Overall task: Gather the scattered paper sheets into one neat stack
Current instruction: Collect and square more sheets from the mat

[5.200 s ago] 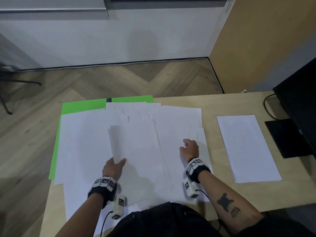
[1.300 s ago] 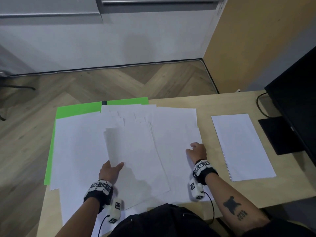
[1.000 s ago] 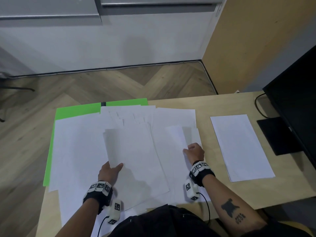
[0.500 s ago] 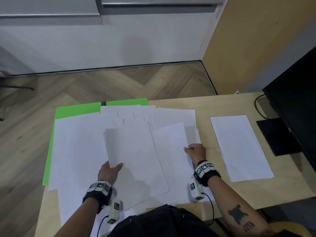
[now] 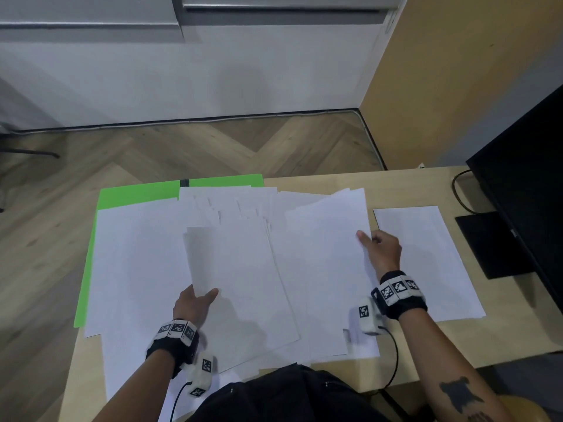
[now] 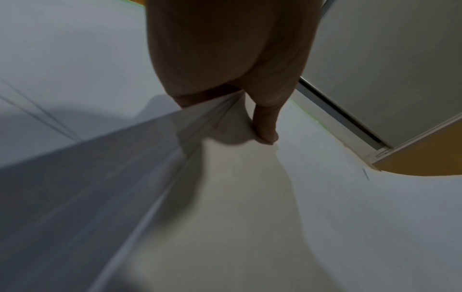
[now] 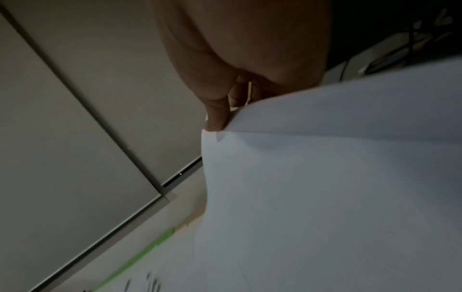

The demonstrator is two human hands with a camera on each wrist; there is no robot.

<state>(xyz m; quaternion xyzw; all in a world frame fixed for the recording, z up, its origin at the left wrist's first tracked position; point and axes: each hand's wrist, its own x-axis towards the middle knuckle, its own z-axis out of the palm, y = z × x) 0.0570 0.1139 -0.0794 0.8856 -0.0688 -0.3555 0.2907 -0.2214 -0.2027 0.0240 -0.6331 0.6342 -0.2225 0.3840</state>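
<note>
My left hand [image 5: 195, 306] grips a stack [image 5: 240, 287] near me. My right hand [image 5: 382, 249] pinches a lifted sheet's [image 5: 329, 239] right edge above the scattered sheets [image 5: 137, 254].

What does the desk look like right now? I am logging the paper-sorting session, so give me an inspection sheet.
Surface: wooden desk, mostly covered with paper.
Job's things: loose white sheets overlapping; a sheaf held up at the middle; one lifted sheet; a separate pile at the right.
Clutter: green folder under the sheets.
Hands: left hand grips the sheaf's near edge; right hand pinches the lifted sheet's right edge.
Cables: black cable by the monitor; wrist-camera leads.
Surroundings: herringbone floor, white cabinets.
</note>
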